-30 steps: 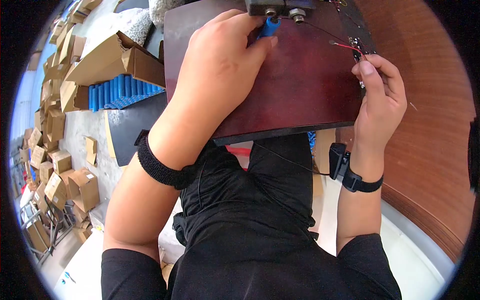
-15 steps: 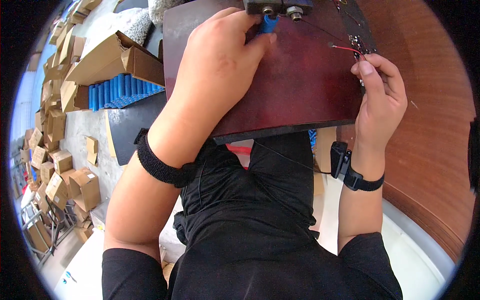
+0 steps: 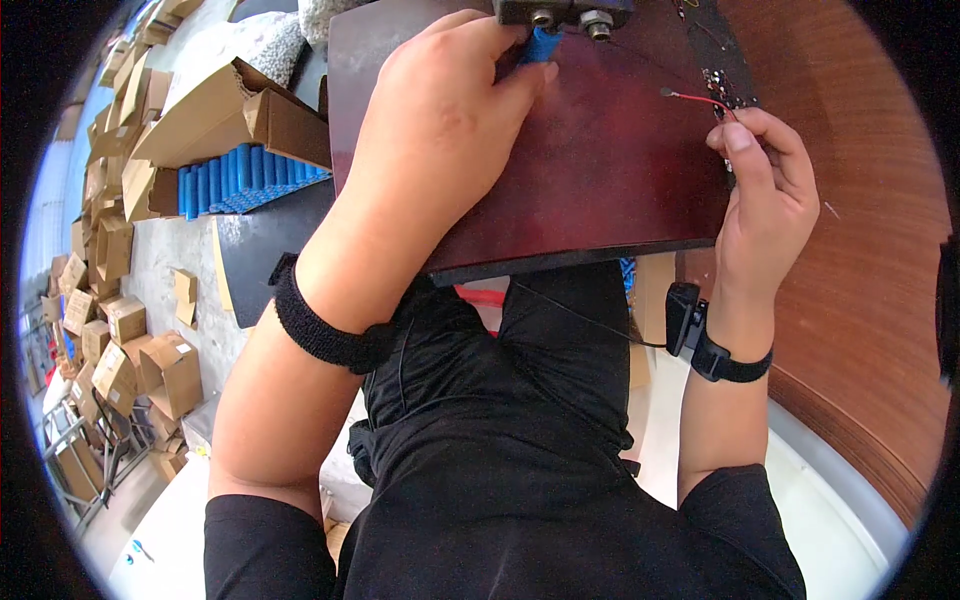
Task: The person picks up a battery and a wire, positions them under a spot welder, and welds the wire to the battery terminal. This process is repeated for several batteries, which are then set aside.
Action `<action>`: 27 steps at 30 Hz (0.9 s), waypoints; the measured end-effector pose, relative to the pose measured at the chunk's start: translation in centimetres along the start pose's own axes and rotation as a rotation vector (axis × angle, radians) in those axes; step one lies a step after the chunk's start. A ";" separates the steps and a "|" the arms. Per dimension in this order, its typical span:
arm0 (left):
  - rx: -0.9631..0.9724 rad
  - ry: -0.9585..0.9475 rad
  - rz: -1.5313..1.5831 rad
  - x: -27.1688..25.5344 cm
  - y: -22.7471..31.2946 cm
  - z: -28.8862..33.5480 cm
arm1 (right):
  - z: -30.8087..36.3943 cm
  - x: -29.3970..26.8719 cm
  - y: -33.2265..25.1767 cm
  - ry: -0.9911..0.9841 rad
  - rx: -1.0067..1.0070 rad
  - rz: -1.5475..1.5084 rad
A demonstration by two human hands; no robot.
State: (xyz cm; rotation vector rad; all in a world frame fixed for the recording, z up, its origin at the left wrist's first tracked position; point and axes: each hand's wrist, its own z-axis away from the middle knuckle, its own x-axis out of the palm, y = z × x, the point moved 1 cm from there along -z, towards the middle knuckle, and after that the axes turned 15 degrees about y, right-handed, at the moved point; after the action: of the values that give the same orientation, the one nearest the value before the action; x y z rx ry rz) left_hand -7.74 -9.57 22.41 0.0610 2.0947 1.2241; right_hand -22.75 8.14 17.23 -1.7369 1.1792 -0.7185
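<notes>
My left hand (image 3: 450, 110) is closed round a blue cylindrical battery cell (image 3: 541, 46), its end up against a dark metal block (image 3: 565, 12) with shiny round fittings at the top edge. Most of the cell is hidden behind my fingers. Over the right edge of the dark red board (image 3: 590, 170), my right hand (image 3: 765, 185) pinches a thin red wire (image 3: 703, 98) between thumb and fingers. The wire's free end, with a small dark tip, points left. Several small dark and shiny pieces (image 3: 718, 85) lie on the board's black edge beside that hand.
At left stands an open cardboard box (image 3: 215, 130) full of blue battery cells (image 3: 240, 180). Many cardboard boxes (image 3: 165, 375) are piled further left on the floor. A brown wooden surface (image 3: 860, 230) runs along the right. My legs are under the board.
Both hands stay almost in place, with the cell and the wire still held. The whole view has shifted very slightly.
</notes>
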 end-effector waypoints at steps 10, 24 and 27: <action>0.274 0.151 -0.131 1.3 -4.1 0.7 | 0.4 0.9 -0.5 0.074 -0.099 0.080; -0.025 -0.055 0.223 -0.4 -3.4 1.9 | -1.0 4.1 -2.2 -0.128 0.068 0.011; 0.133 -0.068 0.075 -0.6 -2.8 1.9 | -1.2 4.6 -1.8 -0.126 0.143 0.005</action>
State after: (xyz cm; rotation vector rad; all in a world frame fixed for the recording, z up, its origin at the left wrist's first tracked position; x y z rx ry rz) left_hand -5.36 -9.93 20.01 0.2395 2.1286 1.1091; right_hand -21.25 3.74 19.30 -1.6354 1.0214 -0.6644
